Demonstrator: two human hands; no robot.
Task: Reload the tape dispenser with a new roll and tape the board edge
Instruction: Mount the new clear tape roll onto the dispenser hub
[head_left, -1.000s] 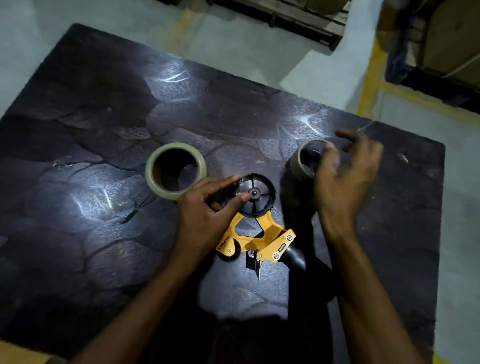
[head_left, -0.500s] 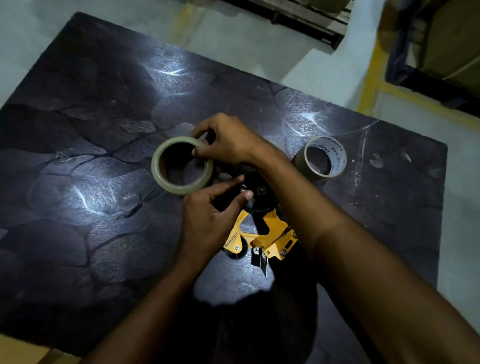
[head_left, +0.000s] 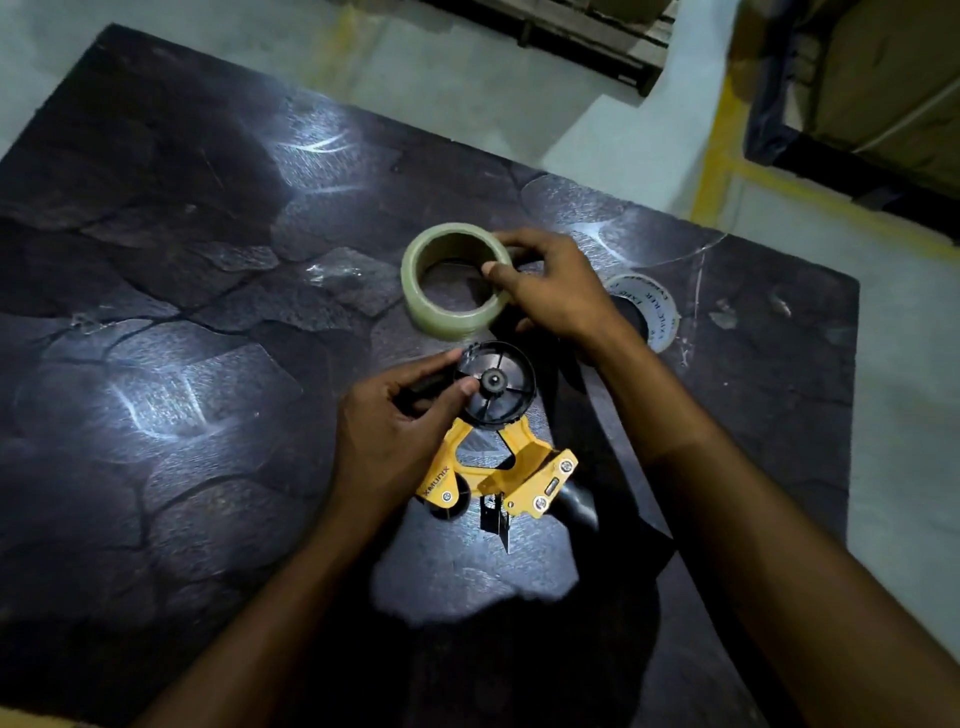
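A yellow tape dispenser (head_left: 498, 467) lies flat on the dark board (head_left: 208, 364), its black hub wheel (head_left: 496, 384) bare and facing up. My left hand (head_left: 395, 441) holds the dispenser by the hub's left side, thumb near the axle. My right hand (head_left: 550, 286) grips the right rim of a new roll of clear tape (head_left: 452, 280), which is lifted and tilted just beyond the hub. An empty cardboard core (head_left: 649, 312) with printed lettering lies on the board to the right, partly hidden by my right wrist.
The dispenser's black handle (head_left: 576, 509) points toward me on the right. The board's right edge (head_left: 852, 415) borders pale floor with yellow lines (head_left: 727, 156). Dark shelving or a pallet (head_left: 571, 31) stands beyond the far edge.
My right hand left the empty core, reached across to the new roll at the left, took hold of it, and carried it right toward the dispenser's hub. The left hand stayed on the dispenser.
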